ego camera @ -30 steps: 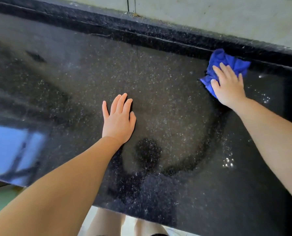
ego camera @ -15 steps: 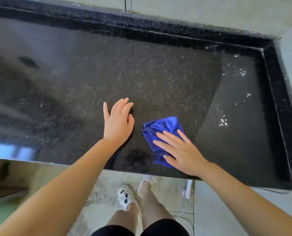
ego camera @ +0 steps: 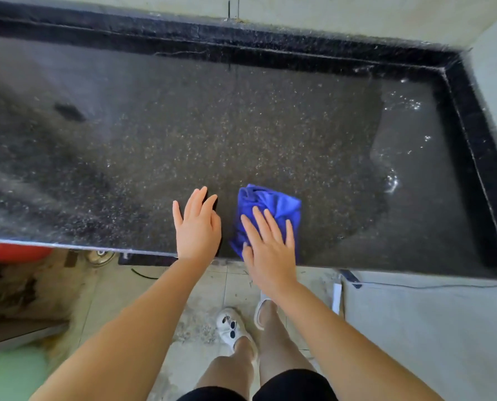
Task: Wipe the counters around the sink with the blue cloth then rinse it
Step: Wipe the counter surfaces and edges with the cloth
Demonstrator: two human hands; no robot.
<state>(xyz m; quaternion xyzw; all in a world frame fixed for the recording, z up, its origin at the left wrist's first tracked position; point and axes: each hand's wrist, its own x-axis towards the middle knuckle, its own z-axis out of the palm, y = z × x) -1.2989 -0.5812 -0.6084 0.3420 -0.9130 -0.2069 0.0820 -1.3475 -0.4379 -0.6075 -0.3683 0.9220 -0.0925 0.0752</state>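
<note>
Where counter (ego camera: 241,134) ends, cloth (ego camera: 270,201) (right hand (ego camera: 269,250) atop).

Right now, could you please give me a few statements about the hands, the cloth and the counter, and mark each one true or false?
1. The right hand presses flat on the blue cloth. True.
2. The blue cloth lies at the far back corner of the counter. False: it sits at the front edge, just in front of the person.
3. The left hand rests flat on the bare counter, beside the cloth. True.
4. The left hand grips a corner of the cloth. False: it lies apart from the cloth and holds nothing.
5. Wet droplets shine on the counter's right side. True.
</note>
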